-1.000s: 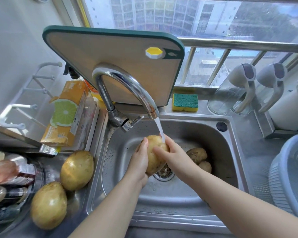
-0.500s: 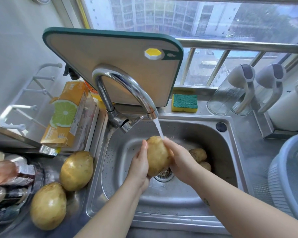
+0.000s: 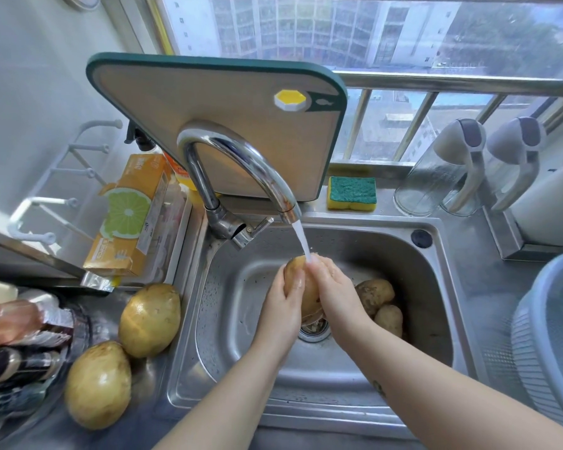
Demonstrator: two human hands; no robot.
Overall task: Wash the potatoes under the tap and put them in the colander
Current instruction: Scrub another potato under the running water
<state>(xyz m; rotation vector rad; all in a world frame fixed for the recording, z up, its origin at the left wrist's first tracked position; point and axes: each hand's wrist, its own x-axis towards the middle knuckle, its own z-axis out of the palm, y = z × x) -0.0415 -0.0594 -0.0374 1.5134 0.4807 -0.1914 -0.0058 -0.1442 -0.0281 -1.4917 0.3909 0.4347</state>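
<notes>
- Orange cardboard box w/ green lime-slice picture (image 3: 129, 219), left of sink: white print on top & side, too blurred to read.
- Bottles w/ labels (image 3: 23, 323), far left: print illegible.
- No other readable text.

A home kitchen is indicated by the steel sink (image 3: 436, 287), tap (image 3: 241, 157), propped cutting board (image 3: 234, 102), sponge (image 3: 351, 193) and sauce bottles (image 3: 20, 323).
</notes>
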